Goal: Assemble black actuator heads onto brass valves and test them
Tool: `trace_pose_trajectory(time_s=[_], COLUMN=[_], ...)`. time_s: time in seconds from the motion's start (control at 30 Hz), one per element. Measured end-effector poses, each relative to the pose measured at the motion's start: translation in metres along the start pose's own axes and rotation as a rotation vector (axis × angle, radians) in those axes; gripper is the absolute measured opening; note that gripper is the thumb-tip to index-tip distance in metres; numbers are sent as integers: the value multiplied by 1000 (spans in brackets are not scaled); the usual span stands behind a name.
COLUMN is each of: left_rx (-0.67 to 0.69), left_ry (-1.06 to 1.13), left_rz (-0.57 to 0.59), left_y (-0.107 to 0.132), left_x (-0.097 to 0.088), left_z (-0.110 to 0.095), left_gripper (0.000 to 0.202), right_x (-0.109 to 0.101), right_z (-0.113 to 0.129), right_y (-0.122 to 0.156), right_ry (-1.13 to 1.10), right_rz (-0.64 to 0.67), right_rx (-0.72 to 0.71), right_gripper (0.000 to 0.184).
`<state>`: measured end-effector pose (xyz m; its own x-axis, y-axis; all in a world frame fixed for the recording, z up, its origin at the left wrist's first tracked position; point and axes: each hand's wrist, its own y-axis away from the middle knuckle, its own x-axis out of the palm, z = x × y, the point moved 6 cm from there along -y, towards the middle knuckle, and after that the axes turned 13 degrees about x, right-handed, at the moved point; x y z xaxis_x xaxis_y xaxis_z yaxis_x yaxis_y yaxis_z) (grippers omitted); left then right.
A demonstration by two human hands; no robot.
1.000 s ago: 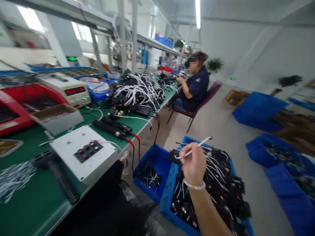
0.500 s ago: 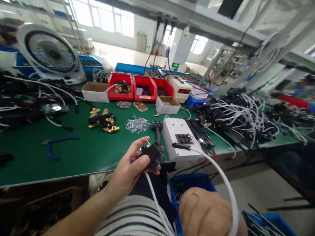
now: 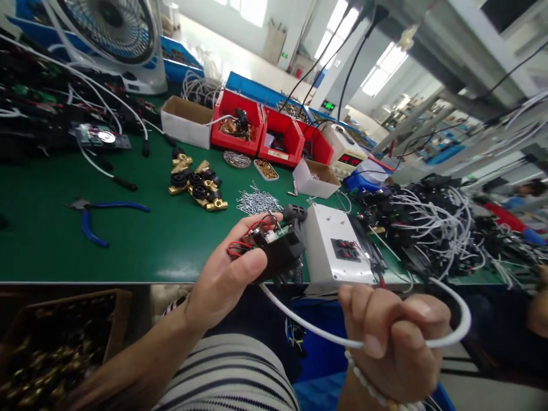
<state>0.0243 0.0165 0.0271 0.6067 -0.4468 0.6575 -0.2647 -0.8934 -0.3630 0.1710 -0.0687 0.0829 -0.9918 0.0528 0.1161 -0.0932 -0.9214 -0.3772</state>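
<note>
My left hand (image 3: 220, 279) is closed around a black plastic housing (image 3: 280, 251), held over the table's front edge. Red wires and a bit of green circuit board show at its open side. A white cable (image 3: 308, 328) leaves the housing underneath and bends across to my right hand (image 3: 391, 337). That hand is closed on the cable, which loops out past its far side; the cable's end is not visible. Just behind the housing stands a white test box (image 3: 325, 240) with a black and red terminal block. Thin bent metal clips (image 3: 259, 201) lie in a pile beyond my left fingers.
Blue-handled pliers (image 3: 96, 214) and brass fittings with black caps (image 3: 199, 182) lie on the green table (image 3: 171, 251). Red bins (image 3: 237, 142), a white carton (image 3: 186, 137) and a power supply (image 3: 345, 151) line the back. Cabled parts (image 3: 432, 217) heap up at right.
My right hand has risen and moved right, now gripping the white cable. The cable end seen over the test box has left it. My left hand has lifted slightly with the housing; the view has tilted.
</note>
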Motion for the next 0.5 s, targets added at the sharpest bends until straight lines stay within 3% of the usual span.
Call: trace_pose_trajectory(time_s=[0.13, 0.3, 0.5], left_rx=[-46, -101, -67], left_ry=[199, 262, 289], left_rz=[-14, -23, 40], left_y=[-2, -1, -4], left_x=[0, -3, -3], left_z=[1, 2, -1], left_gripper=[43, 50, 56], right_x=[18, 42, 49], right_z=[-11, -24, -28], right_y=[-1, -3, -4], right_ry=[87, 239, 266], right_rz=[37, 164, 259], right_rx=[51, 85, 72], right_gripper=[21, 27, 27])
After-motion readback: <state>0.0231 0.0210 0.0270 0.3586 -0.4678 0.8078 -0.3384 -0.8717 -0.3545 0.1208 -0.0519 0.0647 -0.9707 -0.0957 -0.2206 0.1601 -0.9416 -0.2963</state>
